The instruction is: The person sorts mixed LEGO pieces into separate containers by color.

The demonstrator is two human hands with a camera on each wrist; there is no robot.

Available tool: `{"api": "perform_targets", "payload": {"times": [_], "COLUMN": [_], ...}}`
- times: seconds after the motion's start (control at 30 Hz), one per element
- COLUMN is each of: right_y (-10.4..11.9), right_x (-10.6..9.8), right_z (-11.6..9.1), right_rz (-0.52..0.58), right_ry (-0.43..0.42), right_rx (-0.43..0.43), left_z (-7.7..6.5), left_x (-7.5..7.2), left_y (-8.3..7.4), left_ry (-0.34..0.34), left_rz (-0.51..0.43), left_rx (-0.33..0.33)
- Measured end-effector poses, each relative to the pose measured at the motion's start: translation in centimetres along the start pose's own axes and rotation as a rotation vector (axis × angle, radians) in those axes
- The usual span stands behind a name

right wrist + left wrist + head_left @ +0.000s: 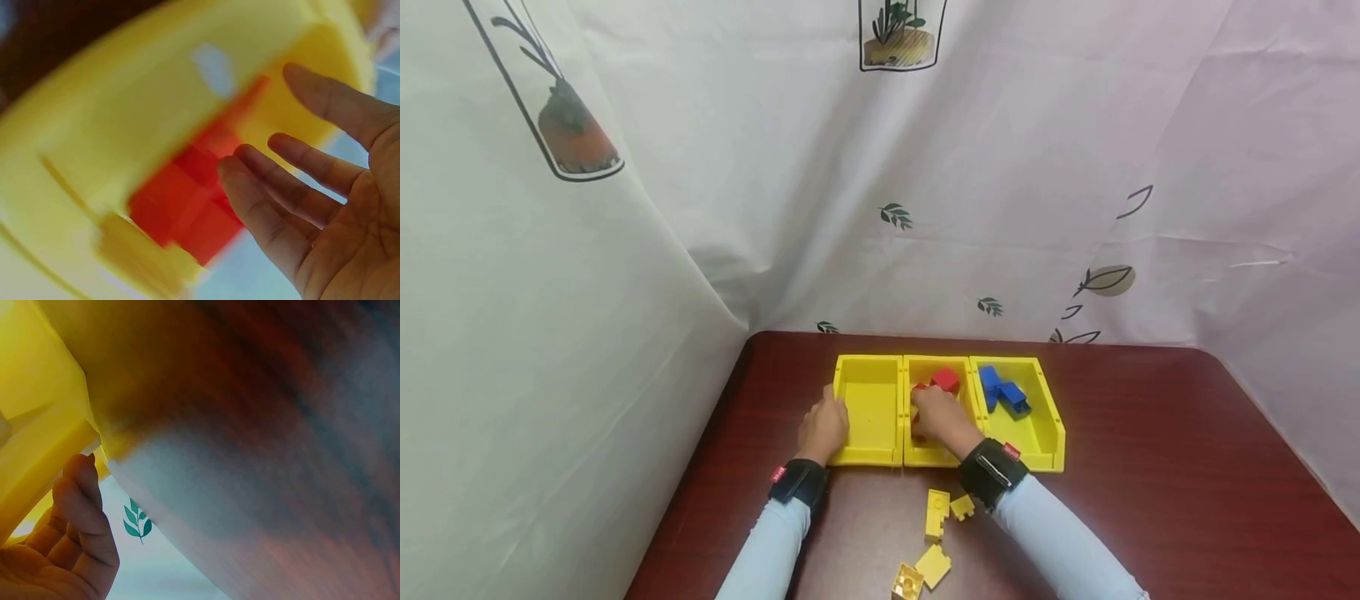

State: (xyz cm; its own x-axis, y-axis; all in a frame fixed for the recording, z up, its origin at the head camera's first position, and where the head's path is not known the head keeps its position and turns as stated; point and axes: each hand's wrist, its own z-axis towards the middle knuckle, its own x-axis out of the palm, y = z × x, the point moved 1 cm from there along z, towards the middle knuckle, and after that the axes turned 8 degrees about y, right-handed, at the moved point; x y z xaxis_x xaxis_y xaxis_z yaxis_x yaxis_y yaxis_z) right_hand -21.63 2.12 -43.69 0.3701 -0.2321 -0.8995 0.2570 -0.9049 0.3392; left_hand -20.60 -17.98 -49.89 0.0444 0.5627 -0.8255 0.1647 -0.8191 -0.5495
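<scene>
Three yellow bins stand side by side in a row. At the left bin [868,408], my left hand [823,427] grips the outer side wall; in the left wrist view its curled fingers [81,506] meet the bin's edge. Over the middle bin [934,457] my right hand [946,418] reaches in, fingers apart and loosely extended, holding nothing. Red bricks [187,194] lie in that bin close to its fingertips; one red brick [945,381] shows beyond the hand in the head view. The hand partly covers the others.
Blue bricks [1015,400] lie in the right bin [1037,435]. In front of the bins, several yellow bricks [936,512] are scattered on the dark red table [1150,467]. A pale printed curtain [1000,167] hangs behind and along the left side.
</scene>
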Motion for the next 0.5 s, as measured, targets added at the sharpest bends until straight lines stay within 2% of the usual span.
{"api": "perform_targets", "payload": {"times": [0.1,0.23,0.4,0.5], "right_y": [0.8,2.5,4.4,4.9], "right_x": [-1.2,-1.8,-0.9,0.3], "right_z": [-1.7,-5.3,-9.6,-11.6], "right_rz": [-0.041,-0.045,-0.079,-0.081], "right_ry": [-0.041,-0.056,-0.058,-0.051], "right_rx": [-0.055,-0.195,-0.383,-0.461], "left_z": [0.2,0.3,0.3,0.3], "left_x": [-0.1,-0.1,-0.1,0.0], "left_y": [-0.1,-0.2,-0.2,-0.2], "left_ry": [0.016,0.02,0.016,0.03], "left_rz": [-0.013,-0.009,-0.004,-0.007], "left_rx": [-0.014,-0.014,-0.016,-0.029]}}
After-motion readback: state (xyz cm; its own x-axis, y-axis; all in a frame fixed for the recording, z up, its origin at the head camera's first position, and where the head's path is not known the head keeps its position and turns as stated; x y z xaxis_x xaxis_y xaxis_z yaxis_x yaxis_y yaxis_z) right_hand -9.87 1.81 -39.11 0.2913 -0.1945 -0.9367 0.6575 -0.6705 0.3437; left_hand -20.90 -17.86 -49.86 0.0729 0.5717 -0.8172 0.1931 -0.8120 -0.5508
